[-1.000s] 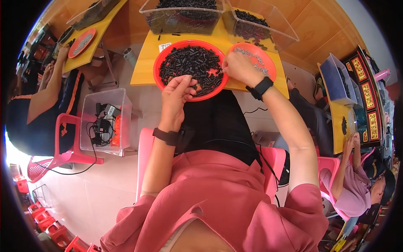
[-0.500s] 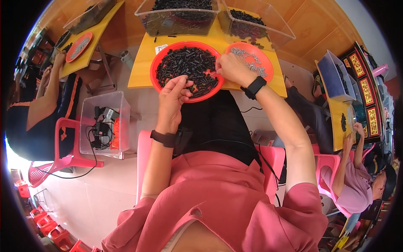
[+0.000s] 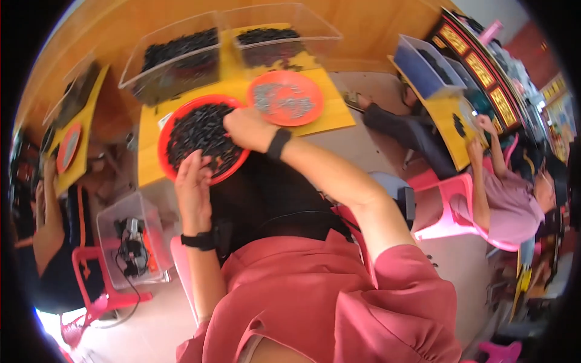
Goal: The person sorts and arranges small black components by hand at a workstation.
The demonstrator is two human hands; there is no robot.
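Black parts (image 3: 206,128) occupy the red bowl (image 3: 162,148). Left hand (image 3: 193,181), 6 o'clock: fingers bent, pinch undeterminable. Right hand (image 3: 247,129), 3 o'clock, obstructs the rim: finger state undeterminable. Orange plate (image 3: 284,76), 2 o'clock; 2 clear bins (image 3: 144,91), 11 and 1.

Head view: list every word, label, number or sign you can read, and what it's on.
None can be read.
White label on the yellow table beside the red basin: too small and blurred.
Gold panels on the dark frame at right: blurred, any lettering unreadable.
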